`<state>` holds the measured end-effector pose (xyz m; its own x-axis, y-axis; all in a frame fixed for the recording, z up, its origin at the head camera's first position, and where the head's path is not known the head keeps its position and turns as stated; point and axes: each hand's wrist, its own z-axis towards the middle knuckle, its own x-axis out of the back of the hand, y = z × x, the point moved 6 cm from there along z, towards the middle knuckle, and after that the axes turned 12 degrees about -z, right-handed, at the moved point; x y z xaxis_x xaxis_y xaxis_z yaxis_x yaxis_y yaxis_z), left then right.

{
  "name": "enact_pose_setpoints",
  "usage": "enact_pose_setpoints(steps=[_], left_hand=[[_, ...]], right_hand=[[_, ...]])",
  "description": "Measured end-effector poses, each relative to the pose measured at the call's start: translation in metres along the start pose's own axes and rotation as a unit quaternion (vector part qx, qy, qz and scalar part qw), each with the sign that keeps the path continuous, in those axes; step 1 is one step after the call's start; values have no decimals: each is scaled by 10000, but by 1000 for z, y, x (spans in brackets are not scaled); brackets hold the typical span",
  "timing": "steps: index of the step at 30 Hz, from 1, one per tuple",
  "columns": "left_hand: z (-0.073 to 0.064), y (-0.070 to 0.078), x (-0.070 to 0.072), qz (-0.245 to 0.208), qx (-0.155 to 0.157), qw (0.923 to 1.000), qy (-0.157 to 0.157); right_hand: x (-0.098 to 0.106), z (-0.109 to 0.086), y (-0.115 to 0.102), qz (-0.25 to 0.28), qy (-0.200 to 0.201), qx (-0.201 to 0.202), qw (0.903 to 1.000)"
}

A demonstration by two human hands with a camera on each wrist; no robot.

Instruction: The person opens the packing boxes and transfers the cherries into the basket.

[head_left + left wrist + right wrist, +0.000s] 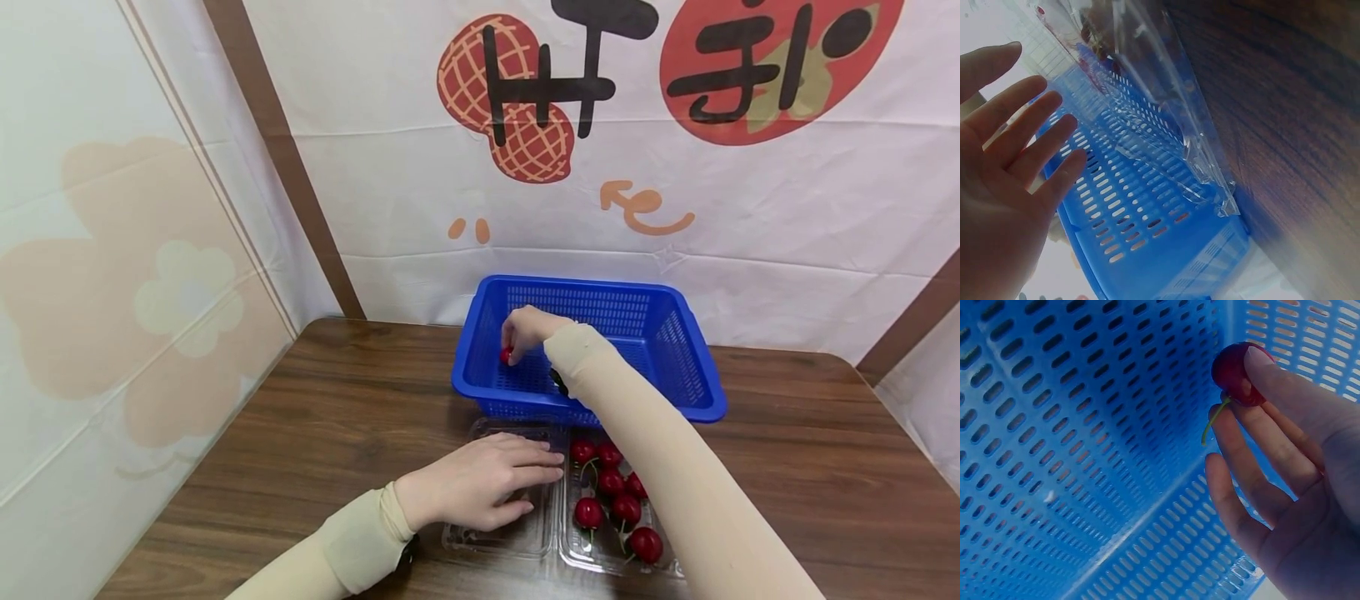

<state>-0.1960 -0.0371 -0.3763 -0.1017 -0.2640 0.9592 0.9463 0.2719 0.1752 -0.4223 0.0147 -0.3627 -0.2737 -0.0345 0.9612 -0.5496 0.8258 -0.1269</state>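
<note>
Cherry (1230,374) pinched by the right hand (528,327) is inside the basket (626,311) at its left end, the left hand (486,479) nearer, fingers extended, empty.

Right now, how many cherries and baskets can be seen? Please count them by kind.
Cherries: 8 (7 in the clear container, 1 in the right hand)
Blue basket: 1
Total: 9 visible; the right sleeve may hide more cherries.
</note>
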Motion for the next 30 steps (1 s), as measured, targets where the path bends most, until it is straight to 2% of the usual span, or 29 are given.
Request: enact_pose_setpoints(steps=[14,30], left_hand=[[-4,0,-1,102,-44,9999,1],[-7,1,-2,105,-128,9998,101]], right_hand=[[-8,-4,10,380,-50,30,9993],[-14,0,16,422,33,323,9986]])
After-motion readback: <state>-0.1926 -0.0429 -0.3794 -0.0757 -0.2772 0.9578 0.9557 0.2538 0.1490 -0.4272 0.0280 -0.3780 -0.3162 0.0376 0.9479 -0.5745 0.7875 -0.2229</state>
